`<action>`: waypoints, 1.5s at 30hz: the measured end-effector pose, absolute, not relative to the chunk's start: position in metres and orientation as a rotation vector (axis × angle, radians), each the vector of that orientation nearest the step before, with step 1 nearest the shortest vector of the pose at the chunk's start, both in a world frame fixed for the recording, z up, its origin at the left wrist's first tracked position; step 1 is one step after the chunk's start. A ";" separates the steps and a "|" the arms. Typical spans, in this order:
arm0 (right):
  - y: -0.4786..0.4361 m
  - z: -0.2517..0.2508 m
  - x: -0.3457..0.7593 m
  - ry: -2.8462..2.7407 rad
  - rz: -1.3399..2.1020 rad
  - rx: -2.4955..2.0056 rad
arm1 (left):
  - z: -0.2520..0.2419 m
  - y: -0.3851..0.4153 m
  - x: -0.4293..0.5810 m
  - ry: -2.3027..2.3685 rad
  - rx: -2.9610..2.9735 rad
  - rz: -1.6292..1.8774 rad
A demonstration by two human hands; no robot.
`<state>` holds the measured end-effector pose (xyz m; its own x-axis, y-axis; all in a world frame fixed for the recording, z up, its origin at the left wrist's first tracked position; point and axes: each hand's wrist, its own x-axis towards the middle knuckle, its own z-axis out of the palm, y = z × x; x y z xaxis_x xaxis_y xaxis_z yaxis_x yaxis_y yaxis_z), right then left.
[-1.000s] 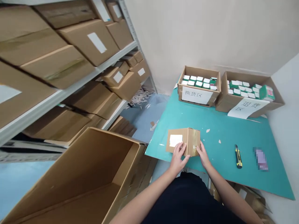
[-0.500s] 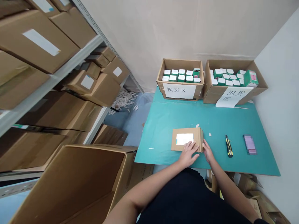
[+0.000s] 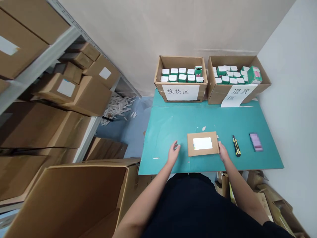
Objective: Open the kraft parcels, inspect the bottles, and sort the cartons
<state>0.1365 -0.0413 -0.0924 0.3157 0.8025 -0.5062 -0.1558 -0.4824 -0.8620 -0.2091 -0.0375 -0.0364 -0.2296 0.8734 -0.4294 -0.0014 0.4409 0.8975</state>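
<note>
So, a flat cardboard parcel point(image 3: 198, 149) lies on the teal bench point(image 3: 168, 132), its white label point(image 3: 202, 143) facing up. The person's right hand point(image 3: 223, 152) sits against the parcel's right edge, fingers point(image 3: 220, 147) together, touching the cardboard but not clamped on it. The left hand point(image 3: 173, 152) is raised just beside the parcel's left side, not touching it, its fingers loosely apart. Just right of the parcel lies a yellow-and-black utility knife point(image 3: 236, 145), then a pixelated flat item point(image 3: 256, 142). At the bench's far end, two open cartons point(image 3: 208, 79) stand side by side, both holding white-topped green packets point(image 3: 182, 75) and each with a paper sign point(image 3: 180, 92) on its front. Off to the left — a large open carton point(image 3: 74, 198) and metal shelving point(image 3: 42, 59) stacked with boxes.
</note>
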 end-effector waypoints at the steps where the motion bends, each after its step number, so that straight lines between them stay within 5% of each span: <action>1: -0.041 -0.087 0.136 -0.618 1.282 -1.694 | -0.039 -0.040 -0.223 1.606 0.763 0.982; 7: -0.045 -0.065 0.130 -0.759 1.133 -1.756 | -0.055 -0.054 -0.254 1.542 0.611 0.855; 19: -0.058 -0.080 0.134 -0.919 1.152 -1.732 | -0.081 -0.049 -0.161 1.103 0.735 0.835; 36: -0.014 -0.080 0.180 -0.632 1.581 -1.673 | -0.067 -0.003 -0.123 1.555 0.466 0.651; 45: -0.008 -0.050 0.171 -0.682 1.322 -1.465 | -0.057 0.003 -0.117 1.366 0.522 0.984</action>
